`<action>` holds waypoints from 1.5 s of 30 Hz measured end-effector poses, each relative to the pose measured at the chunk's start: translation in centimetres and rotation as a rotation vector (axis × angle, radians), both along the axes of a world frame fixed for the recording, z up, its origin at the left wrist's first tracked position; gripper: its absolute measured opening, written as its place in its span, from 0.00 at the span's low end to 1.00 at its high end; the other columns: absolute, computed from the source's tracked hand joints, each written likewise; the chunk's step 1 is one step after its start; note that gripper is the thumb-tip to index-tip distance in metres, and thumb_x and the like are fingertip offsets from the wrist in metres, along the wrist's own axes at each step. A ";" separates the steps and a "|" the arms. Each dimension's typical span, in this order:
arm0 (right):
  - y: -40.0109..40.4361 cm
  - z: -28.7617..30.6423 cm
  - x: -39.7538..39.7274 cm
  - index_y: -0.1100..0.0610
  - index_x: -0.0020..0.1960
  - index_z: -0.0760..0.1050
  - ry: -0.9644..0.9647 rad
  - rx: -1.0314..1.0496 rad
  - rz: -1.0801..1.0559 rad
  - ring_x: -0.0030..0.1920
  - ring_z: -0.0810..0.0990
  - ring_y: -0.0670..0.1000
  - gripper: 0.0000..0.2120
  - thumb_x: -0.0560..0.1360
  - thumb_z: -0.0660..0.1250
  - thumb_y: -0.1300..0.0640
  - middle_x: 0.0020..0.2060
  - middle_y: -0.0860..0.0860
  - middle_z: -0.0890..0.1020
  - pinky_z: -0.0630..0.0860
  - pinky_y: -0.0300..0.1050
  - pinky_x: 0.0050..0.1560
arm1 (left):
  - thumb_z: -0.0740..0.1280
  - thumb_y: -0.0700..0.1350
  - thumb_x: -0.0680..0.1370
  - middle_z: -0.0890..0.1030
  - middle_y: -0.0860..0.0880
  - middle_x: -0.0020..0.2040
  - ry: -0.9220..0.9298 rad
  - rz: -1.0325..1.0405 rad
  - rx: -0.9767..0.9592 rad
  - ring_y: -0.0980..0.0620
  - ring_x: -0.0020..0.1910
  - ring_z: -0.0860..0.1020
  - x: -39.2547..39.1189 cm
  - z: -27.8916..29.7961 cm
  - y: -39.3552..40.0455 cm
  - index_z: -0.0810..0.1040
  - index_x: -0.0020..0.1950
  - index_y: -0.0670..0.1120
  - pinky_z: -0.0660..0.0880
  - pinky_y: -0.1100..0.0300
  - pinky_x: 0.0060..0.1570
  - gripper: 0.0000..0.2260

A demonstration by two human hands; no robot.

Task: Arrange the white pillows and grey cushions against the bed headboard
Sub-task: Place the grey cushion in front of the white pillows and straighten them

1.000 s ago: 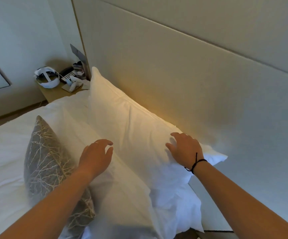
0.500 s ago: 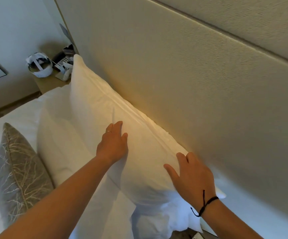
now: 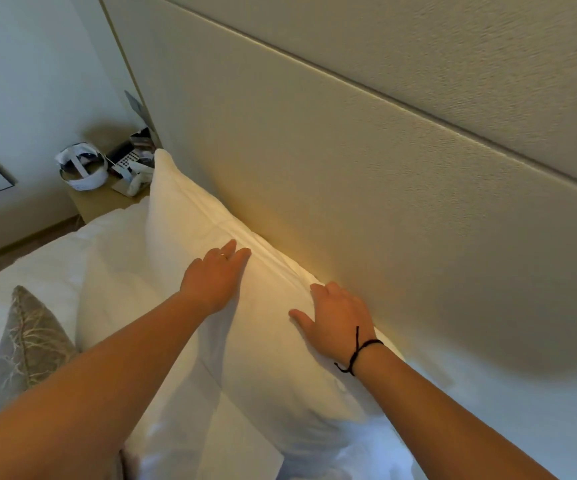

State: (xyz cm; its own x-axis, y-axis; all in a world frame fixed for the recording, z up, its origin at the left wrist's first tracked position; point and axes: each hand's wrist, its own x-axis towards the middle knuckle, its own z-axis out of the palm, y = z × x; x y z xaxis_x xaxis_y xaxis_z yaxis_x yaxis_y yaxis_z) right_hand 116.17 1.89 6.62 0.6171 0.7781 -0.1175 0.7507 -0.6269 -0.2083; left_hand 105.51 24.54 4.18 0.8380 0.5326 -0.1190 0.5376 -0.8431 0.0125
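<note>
Against the headboard (image 3: 366, 174) stands a white pillow (image 3: 190, 233), and both hands press flat on it: the left hand (image 3: 216, 277) and right hand (image 3: 339, 322), fingers straight. A second pillow (image 3: 114, 296) leans in front, with a grey cushion (image 3: 25, 344) beside it.

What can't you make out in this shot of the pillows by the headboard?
Head view only:
- Patterned grey cushion: lower part hidden by the left forearm.
- Front white pillow: near end covered by the same forearm.
- Cluttered wooden bedside table: items too small to identify.
- Back white pillow: near end cut by the bottom edge.
</note>
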 end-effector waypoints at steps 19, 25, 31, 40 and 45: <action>9.0 -4.9 -0.9 0.52 0.50 0.74 0.324 -0.012 0.021 0.44 0.78 0.53 0.16 0.78 0.59 0.39 0.45 0.49 0.80 0.68 0.45 0.40 | 0.63 0.53 0.81 0.76 0.48 0.68 0.783 -0.441 0.316 0.46 0.67 0.72 8.8 0.4 13.3 0.68 0.74 0.56 0.62 0.49 0.69 0.21; 8.8 -4.5 -1.1 0.50 0.47 0.69 0.395 0.133 -0.004 0.42 0.74 0.50 0.11 0.81 0.54 0.45 0.43 0.46 0.75 0.67 0.44 0.43 | 0.61 0.48 0.81 0.82 0.52 0.52 0.564 -0.535 0.319 0.50 0.51 0.79 7.9 2.7 15.6 0.78 0.59 0.53 0.68 0.57 0.57 0.10; 8.9 -2.2 -1.2 0.47 0.45 0.65 0.414 0.328 -0.116 0.40 0.69 0.46 0.12 0.81 0.51 0.42 0.38 0.41 0.68 0.64 0.40 0.43 | 0.66 0.47 0.77 0.83 0.54 0.47 0.452 -0.613 0.429 0.51 0.47 0.80 10.7 7.1 17.9 0.80 0.53 0.54 0.72 0.55 0.57 0.06; 11.4 -2.3 0.8 0.50 0.47 0.69 0.322 0.316 -0.150 0.42 0.72 0.49 0.14 0.82 0.53 0.43 0.42 0.44 0.74 0.67 0.44 0.42 | 0.64 0.47 0.78 0.80 0.53 0.55 0.215 -0.279 0.429 0.50 0.58 0.74 9.3 4.3 16.4 0.77 0.57 0.55 0.70 0.53 0.55 0.09; 7.4 -1.9 0.9 0.45 0.58 0.67 0.362 0.226 -0.166 0.43 0.77 0.50 0.25 0.73 0.54 0.27 0.42 0.43 0.78 0.68 0.46 0.37 | 0.64 0.44 0.76 0.75 0.54 0.67 0.194 -0.352 0.089 0.50 0.72 0.65 7.9 2.5 10.5 0.73 0.66 0.58 0.55 0.42 0.73 0.19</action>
